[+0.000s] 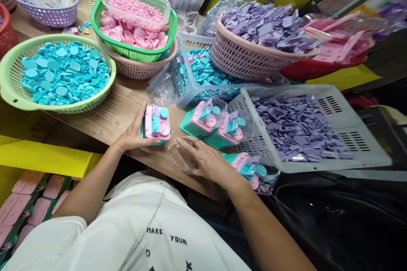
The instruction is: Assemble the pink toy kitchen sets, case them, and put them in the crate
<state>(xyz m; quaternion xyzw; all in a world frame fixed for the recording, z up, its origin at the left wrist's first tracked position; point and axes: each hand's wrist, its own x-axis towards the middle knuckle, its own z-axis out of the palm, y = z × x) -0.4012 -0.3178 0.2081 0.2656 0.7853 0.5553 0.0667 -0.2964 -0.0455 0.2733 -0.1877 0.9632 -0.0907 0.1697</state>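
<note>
My left hand (pixel 132 134) is wrapped round the side and near edge of a small toy kitchen set (pixel 158 123), pink on top with light-blue and lilac parts and a round blue piece. The toy stands on the wooden table. Just right of it, my right hand (pixel 208 159) grips a clear plastic cover (pixel 180 156), thumb below and fingers over its far side. The cover is apart from the toy. Beyond my right hand stand two similar toy sets (pixel 203 116) with clear covers, on teal bases. Another toy set (pixel 249 170) is partly hidden by my right forearm.
A green basket (pixel 108 80) of blue discs stands at left. Behind are a basket (pixel 173 29) of pink pieces and a clear crate (pixel 187 89) of blue parts. A pale crate (pixel 375 152) and a pink basket (pixel 222 57) hold lilac parts. A yellow box (pixel 47 156) sits lower left.
</note>
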